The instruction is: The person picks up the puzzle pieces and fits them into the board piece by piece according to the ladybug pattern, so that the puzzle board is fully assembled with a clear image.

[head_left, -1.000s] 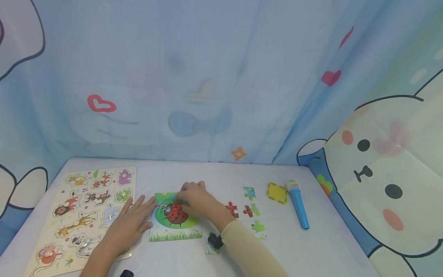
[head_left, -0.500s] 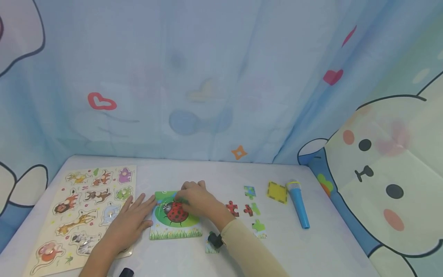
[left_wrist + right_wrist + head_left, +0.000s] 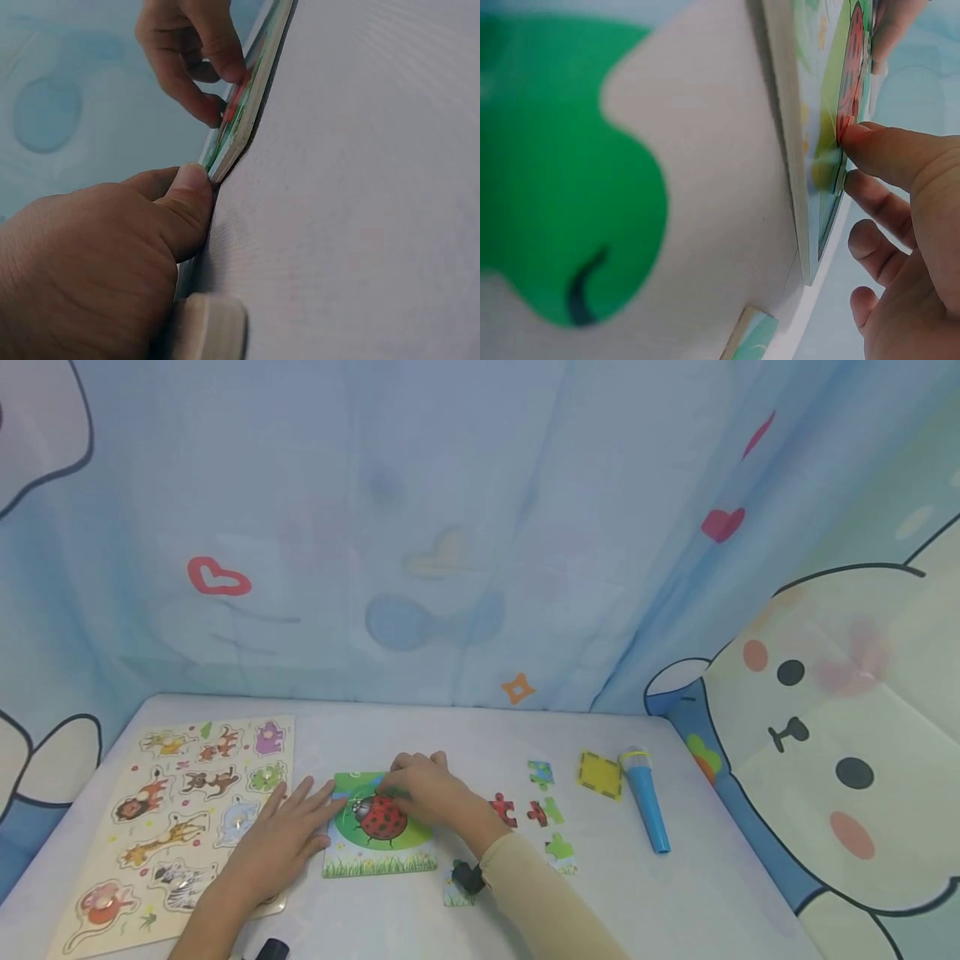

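Observation:
A square ladybug jigsaw puzzle (image 3: 352, 865) lies flat on the table. Over its upper right part, my right hand (image 3: 429, 792) bends down, and in the right wrist view its thumb and index finger pinch a puzzle piece (image 3: 840, 171) at the puzzle's surface. Much of that piece is hidden by the fingers. My left hand (image 3: 279, 842) lies palm down with its fingers spread, fingertips at the puzzle's left edge. The left wrist view shows the left thumb (image 3: 191, 196) touching the puzzle's near corner.
Several loose jigsaw pieces lie to the right, among them a red one (image 3: 503, 811) and a green one (image 3: 559, 848); another piece (image 3: 458, 895) sits under my right wrist. Farther right are a yellow square (image 3: 600, 776) and a blue toy microphone (image 3: 647, 806). A wooden animal puzzle board (image 3: 135, 843) lies left.

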`<state>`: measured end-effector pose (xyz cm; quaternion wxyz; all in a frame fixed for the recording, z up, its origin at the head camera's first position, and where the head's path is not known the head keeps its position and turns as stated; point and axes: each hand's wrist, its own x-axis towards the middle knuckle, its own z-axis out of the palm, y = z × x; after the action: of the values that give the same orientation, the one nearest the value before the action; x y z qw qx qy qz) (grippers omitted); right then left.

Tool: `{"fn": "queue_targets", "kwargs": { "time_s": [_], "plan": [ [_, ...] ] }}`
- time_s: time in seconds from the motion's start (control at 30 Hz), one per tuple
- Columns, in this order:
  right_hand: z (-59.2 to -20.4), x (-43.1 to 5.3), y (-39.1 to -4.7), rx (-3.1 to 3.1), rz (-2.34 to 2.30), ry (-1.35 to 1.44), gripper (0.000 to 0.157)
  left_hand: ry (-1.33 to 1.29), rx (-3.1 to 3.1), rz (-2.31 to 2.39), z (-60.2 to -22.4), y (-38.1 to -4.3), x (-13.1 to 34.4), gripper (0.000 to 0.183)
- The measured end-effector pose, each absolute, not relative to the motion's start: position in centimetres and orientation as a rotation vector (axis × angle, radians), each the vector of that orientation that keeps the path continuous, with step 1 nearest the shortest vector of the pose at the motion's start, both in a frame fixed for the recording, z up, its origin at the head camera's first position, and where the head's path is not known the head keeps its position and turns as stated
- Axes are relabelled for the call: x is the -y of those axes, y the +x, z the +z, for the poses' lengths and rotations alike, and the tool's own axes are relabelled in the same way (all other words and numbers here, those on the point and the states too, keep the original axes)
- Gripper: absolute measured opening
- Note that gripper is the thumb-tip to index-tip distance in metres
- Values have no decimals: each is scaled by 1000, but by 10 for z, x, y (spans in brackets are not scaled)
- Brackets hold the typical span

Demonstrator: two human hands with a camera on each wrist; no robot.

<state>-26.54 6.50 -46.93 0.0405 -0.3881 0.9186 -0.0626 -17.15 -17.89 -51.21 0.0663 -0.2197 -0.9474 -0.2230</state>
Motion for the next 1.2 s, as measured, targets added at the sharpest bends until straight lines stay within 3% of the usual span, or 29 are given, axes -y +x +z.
{"fn": "queue_targets", "kwargs": {
  "time_s": [0.57, 0.83, 1.2],
  "plan": [
    [-467, -71, -268, -2777, -188, -1131, 31, -675, 2842, -648, -512, -170, 178, 50],
    [-454, -99, -271, -2789, -396, -1040, 38, -677, 2854, -650, -511, -169, 178, 50],
    [-451, -149, -277, -2894, -406, -950, 36, -674, 2850, -656, -511, -168, 178, 49]
  ]
}}
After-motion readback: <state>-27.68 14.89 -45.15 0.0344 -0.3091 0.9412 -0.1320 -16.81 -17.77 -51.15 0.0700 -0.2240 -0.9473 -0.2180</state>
